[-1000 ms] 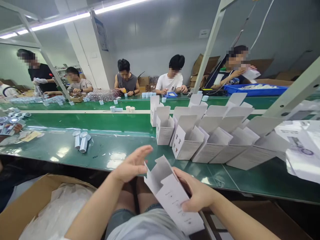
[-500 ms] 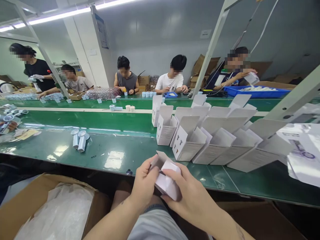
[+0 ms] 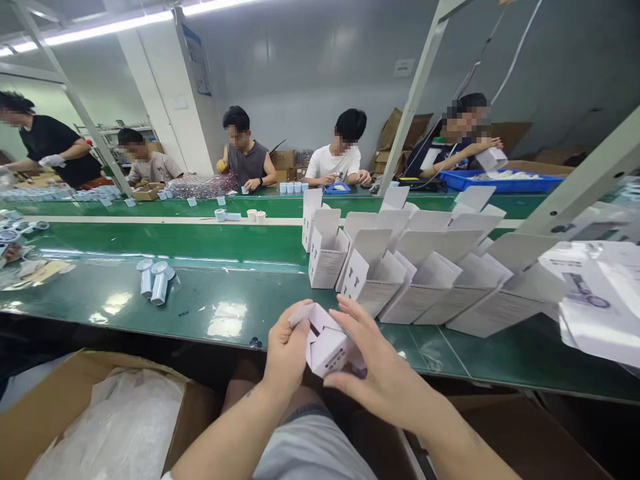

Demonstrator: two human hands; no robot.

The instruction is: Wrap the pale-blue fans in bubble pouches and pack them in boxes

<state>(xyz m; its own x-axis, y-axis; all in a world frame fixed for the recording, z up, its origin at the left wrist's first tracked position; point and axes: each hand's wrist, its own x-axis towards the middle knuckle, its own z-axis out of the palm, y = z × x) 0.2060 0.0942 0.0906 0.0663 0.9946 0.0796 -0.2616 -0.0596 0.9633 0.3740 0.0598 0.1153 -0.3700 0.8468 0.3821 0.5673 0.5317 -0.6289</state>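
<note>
A small white cardboard box [image 3: 327, 350] is held above my lap, just off the front edge of the bench. Its end with folded flaps faces up, and dark print shows on one side. My left hand [image 3: 285, 347] grips its left side, thumb by a raised flap. My right hand [image 3: 377, 363] cups the right side loosely, thumb low against the box and fingers stretched along the far side. Past my hands, several open white boxes [image 3: 380, 273] stand upright in rows with their lids raised.
Pale blue plastic parts [image 3: 157, 280] lie on the green bench [image 3: 240, 287]. Flat printed white cartons [image 3: 595, 300] are stacked at right. An open brown carton [image 3: 190, 413] with clear plastic bags sits lower left. A slanted metal post [image 3: 590, 180] rises at right. Several co-workers sit or stand across the bench.
The box has turned in my hands, bringing its flapped end and printed side into view. My right fingers have loosened and straightened. Across the bench, the standing co-worker has leaned left.
</note>
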